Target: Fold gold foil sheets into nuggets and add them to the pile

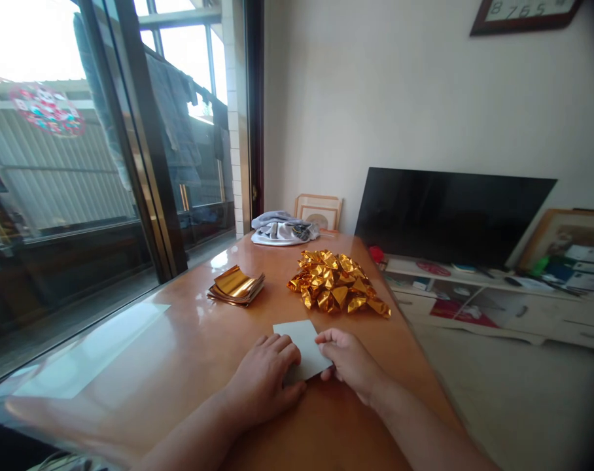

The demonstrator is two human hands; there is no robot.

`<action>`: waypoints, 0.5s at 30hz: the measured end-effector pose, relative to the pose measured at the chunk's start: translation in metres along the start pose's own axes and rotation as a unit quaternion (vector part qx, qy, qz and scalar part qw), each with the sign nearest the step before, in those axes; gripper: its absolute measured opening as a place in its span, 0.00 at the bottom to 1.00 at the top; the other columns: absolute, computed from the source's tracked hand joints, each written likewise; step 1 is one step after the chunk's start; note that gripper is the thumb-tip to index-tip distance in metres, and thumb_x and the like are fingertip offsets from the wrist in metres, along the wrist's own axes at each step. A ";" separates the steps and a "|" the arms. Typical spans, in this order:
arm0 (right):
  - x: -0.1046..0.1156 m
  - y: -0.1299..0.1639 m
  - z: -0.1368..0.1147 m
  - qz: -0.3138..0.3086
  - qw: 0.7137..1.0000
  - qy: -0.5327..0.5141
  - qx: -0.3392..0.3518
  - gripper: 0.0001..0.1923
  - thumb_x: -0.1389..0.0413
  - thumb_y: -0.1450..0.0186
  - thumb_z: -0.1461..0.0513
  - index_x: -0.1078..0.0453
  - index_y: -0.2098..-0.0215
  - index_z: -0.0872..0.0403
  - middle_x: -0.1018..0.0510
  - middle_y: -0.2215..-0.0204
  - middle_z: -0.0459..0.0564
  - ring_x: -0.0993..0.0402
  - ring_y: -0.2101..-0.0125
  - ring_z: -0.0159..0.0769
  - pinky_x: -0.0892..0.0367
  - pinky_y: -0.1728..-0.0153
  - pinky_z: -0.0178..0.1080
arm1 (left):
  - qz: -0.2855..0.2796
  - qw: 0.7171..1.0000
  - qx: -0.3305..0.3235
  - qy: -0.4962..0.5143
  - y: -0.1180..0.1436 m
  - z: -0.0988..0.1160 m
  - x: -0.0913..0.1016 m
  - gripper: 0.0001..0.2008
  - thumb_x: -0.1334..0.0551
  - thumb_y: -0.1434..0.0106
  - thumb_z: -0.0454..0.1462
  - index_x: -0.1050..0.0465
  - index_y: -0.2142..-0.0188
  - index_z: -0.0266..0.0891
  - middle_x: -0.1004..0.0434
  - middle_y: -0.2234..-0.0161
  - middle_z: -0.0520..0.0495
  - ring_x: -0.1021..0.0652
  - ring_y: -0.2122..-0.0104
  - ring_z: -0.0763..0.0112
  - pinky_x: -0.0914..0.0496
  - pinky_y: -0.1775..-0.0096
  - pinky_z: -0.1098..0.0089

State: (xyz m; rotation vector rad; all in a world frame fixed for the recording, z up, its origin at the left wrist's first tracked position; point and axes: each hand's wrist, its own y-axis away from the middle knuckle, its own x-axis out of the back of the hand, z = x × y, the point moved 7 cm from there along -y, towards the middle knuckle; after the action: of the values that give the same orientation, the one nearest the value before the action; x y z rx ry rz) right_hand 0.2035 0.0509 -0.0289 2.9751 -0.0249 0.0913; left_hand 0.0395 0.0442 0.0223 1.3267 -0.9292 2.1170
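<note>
On the glossy wooden tabletop, close to its near edge, lies a pale sheet of paper with its white side up. Both hands work on it. The left hand rests palm down, fingers curled, pressing on the sheet's left and lower part. The right hand pinches the sheet's right edge between thumb and fingers, so its grip is narrow and closed on the paper. The two hands sit just beside each other, with the sheet between and under them.

Farther along the tabletop, beyond the sheet, a heap of folded gold foil pieces lies to the right. A stack of flat gold foil sheets sits to the left of it, its top sheet curling upward. At the far end lies a bundle of grey and white cloth. Off the tabletop to the right, a dark television stands on a low white cabinet. A glass sliding door runs along the left.
</note>
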 end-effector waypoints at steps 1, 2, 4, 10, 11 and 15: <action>0.000 0.000 -0.001 0.001 1.000 0.002 -0.001 0.11 0.47 0.40 0.61 0.32 0.59 0.55 0.24 0.76 0.44 0.30 0.83 0.27 0.50 0.85 0.28 | -0.002 1.000 -0.005 -0.006 0.000 0.001 0.000 0.10 0.31 0.44 0.38 0.29 0.63 0.43 0.26 0.61 0.48 0.28 0.59 0.60 0.36 0.58 0.63; 0.000 0.001 -0.002 0.001 1.000 0.003 -0.001 0.11 0.47 0.40 0.61 0.32 0.58 0.55 0.24 0.76 0.44 0.29 0.83 0.27 0.51 0.85 0.28 | -0.003 1.000 -0.009 -0.011 -0.001 0.003 0.000 0.08 0.33 0.43 0.38 0.29 0.64 0.43 0.26 0.62 0.48 0.28 0.59 0.60 0.36 0.58 0.63; 0.000 0.001 -0.002 0.001 1.000 0.010 -0.003 0.12 0.47 0.39 0.60 0.32 0.58 0.55 0.23 0.75 0.44 0.29 0.83 0.28 0.51 0.85 0.28 | -0.003 1.000 -0.019 -0.021 -0.001 0.005 -0.001 0.03 0.36 0.40 0.37 0.29 0.65 0.43 0.27 0.63 0.48 0.27 0.60 0.61 0.36 0.58 0.63; 0.002 0.000 0.001 0.007 0.998 0.058 0.000 0.13 0.46 0.37 0.57 0.32 0.56 0.54 0.24 0.73 0.44 0.27 0.80 0.29 0.45 0.82 0.29 | -0.008 0.997 -0.039 -0.060 -0.003 0.008 -0.004 0.07 0.43 0.35 0.33 0.29 0.69 0.42 0.27 0.66 0.47 0.27 0.63 0.63 0.37 0.60 0.63; 0.003 -0.001 0.001 0.005 0.997 0.075 0.005 0.13 0.46 0.36 0.57 0.32 0.56 0.54 0.24 0.73 0.43 0.27 0.81 0.29 0.44 0.82 0.30 | -0.008 0.997 -0.042 -0.065 -0.003 0.009 -0.004 0.07 0.43 0.35 0.33 0.30 0.69 0.41 0.27 0.66 0.47 0.28 0.63 0.63 0.37 0.59 0.63; 0.014 0.003 -0.019 0.053 0.964 0.230 0.118 0.09 0.47 0.34 0.57 0.29 0.62 0.53 0.25 0.73 0.45 0.27 0.75 0.33 0.36 0.73 0.34 | -0.006 0.995 -0.046 -0.083 -0.003 0.012 -0.003 0.05 0.42 0.37 0.32 0.32 0.70 0.41 0.27 0.67 0.46 0.28 0.64 0.63 0.37 0.59 0.63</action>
State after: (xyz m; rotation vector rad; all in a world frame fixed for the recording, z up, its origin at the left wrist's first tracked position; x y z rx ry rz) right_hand 0.2162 0.0509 -0.0090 3.0998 -0.1223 0.8508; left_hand 0.0497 0.0367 0.0238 1.4756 -1.0684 1.9525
